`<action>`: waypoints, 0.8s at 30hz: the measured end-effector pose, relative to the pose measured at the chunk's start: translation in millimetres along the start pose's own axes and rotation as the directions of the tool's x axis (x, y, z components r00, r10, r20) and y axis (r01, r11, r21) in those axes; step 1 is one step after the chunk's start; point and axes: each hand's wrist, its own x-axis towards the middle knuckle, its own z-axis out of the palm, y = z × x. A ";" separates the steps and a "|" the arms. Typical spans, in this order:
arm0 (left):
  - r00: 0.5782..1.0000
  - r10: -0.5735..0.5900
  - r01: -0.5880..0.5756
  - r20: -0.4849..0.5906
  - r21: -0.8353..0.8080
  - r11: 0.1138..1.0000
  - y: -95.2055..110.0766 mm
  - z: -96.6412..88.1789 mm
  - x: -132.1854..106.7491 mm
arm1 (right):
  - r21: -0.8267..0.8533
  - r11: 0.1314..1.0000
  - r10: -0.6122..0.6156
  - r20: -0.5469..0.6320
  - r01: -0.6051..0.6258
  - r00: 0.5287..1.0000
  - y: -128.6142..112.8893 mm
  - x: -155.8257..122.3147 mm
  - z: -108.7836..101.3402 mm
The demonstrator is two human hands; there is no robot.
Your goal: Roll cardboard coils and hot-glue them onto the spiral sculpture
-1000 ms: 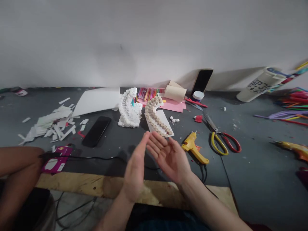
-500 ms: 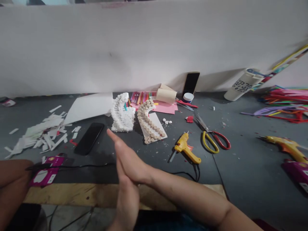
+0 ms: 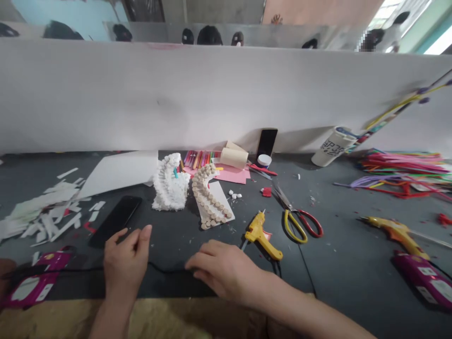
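Observation:
My left hand (image 3: 127, 261) is raised over the front of the dark table, fingers loosely bent and thumb apart, holding nothing I can see. Behind it lies a black phone (image 3: 116, 220). My right hand (image 3: 226, 270) is palm down with bent, parted fingers; its fingertips are at a thin black cable (image 3: 164, 270), and whether they touch it is unclear. Beyond the hands stand a white bumpy curved piece (image 3: 171, 183) and a curved piece covered in beige discs (image 3: 208, 195) on white card. A yellow glue gun (image 3: 263, 235) lies right of my right hand.
Scissors (image 3: 294, 214) with yellow and red handles lie beside the glue gun. Farther right are another glue gun (image 3: 397, 233), a purple box (image 3: 423, 278), and pipe cleaners (image 3: 406, 165). Paper strips (image 3: 49, 212) and a purple packet (image 3: 38, 280) lie left. A white wall (image 3: 226, 94) rises behind.
My hands were pressed palm to palm; they have now come apart, left hand to the left, right hand lowered toward the cable. The view has tilted up, showing people's heads beyond the wall.

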 end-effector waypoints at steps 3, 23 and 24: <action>0.988 0.153 -0.153 -0.010 -0.007 0.988 21.1 16.7 4.4 | -0.051 0.997 0.046 -0.093 -0.051 0.995 35.1 -6.4 -31.3; 0.987 0.146 -0.110 0.072 -0.363 0.925 55.7 10.9 -5.0 | -0.225 0.695 0.627 -0.273 -0.682 0.729 232.7 128.1 -137.6; 0.989 0.118 -0.071 0.092 -0.409 0.910 60.9 9.1 0.0 | -0.195 0.713 0.624 -0.260 -0.673 0.737 228.8 121.5 -150.7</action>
